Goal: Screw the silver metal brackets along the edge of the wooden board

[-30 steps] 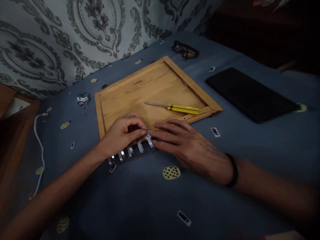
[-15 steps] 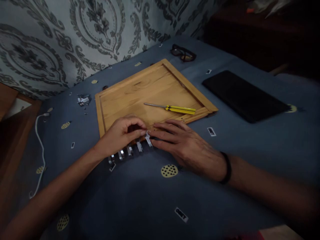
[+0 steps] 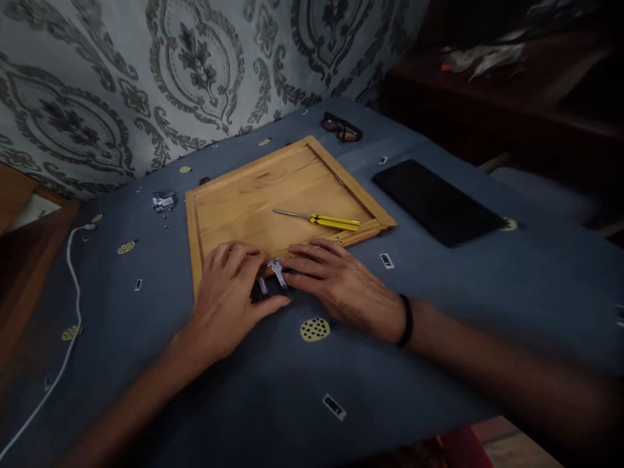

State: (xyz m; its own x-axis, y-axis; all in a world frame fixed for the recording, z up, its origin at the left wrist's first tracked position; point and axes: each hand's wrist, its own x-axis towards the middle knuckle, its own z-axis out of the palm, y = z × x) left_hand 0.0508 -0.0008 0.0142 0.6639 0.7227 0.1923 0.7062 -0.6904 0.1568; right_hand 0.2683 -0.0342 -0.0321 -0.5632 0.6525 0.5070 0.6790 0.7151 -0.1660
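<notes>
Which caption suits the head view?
Left hand and right hand at a metal part by a wooden board, a yellow screwdriver lying on top.

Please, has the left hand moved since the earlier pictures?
Yes, the left hand moved: against the wooden board, its thumb went toward the person, off the top of the metal piece.

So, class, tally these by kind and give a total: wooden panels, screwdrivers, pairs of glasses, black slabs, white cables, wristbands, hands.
Wooden panel: 1
Yellow-handled screwdriver: 1
Glasses: 1
Black rectangular slab: 1
White cable: 1
Black wristband: 1
Hands: 2 (left hand, right hand)
Total: 8
</notes>
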